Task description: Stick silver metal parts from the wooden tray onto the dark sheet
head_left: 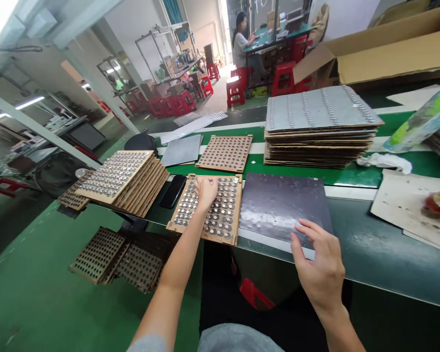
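Note:
My left hand [206, 191] is over a wooden tray [237, 230] filled with rows of small round metal pieces [214, 222]. Its fingers are curled together at the tray's upper part; whatever they pinch is too small or hidden to name. To the right, my right hand [319, 259] is held with thumb and fingers apart, holding nothing, near the lower edge of a dark flat sheet [282, 200]. That sheet lies directly beside the tray. A black phone [173, 191] rests left of the tray.
Stacked trays of round pieces [113, 176] stand at the left. Behind lie another perforated tray [225, 152] and a grey plate [182, 149]. A tall stack of sheets [319, 132] is at back right, near a crumpled white cloth [385, 161]. A person [242, 44] sits at a far table.

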`<state>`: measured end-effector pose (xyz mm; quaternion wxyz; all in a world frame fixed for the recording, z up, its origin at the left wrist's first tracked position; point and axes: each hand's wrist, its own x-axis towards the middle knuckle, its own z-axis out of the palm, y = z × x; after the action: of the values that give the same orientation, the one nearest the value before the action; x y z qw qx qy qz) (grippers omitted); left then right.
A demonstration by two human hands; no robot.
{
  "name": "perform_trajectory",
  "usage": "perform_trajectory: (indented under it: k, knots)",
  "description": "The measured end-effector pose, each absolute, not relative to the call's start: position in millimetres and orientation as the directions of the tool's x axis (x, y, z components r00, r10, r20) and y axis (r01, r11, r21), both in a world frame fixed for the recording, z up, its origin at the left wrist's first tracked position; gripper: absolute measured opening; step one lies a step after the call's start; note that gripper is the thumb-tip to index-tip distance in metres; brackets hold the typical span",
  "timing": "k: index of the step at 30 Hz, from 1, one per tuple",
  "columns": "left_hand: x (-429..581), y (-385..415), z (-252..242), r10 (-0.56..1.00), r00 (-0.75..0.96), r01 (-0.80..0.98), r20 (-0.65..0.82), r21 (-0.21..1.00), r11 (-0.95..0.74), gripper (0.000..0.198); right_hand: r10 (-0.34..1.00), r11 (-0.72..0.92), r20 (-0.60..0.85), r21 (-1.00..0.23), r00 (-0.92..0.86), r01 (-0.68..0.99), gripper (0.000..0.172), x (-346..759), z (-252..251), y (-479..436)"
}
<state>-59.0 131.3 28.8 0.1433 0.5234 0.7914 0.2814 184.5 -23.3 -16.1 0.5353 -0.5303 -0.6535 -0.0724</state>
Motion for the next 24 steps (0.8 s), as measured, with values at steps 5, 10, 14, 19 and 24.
perform_trajectory:
  k: [5,10,14,19,24]
  knots:
    - [-69,156,17,0.893,-0.446,0.808,0.055,0.454,0.375,0.035,0.655,0.371,0.744,-0.472,0.135,0.8,0.013,190,-25,-20]
    - [-62,163,8,0.899,-0.435,0.845,0.046,0.367,0.39,0.036,0.669,0.347,0.729,-0.478,0.144,0.807,0.012,190,-29,-19]
    - [-64,164,8,0.9,-0.433,0.857,0.05,0.333,0.394,0.036,0.7,0.302,0.695,-0.498,0.165,0.813,0.014,199,-37,-17]
    - [-74,159,14,0.899,-0.435,0.852,0.054,0.348,0.392,0.036,0.863,0.058,0.451,-0.537,0.228,0.842,0.016,236,-52,21]
    - [-75,139,17,0.897,-0.434,0.83,0.082,0.424,0.363,0.032,0.901,-0.181,0.265,-0.488,0.343,0.854,0.014,282,-57,95]
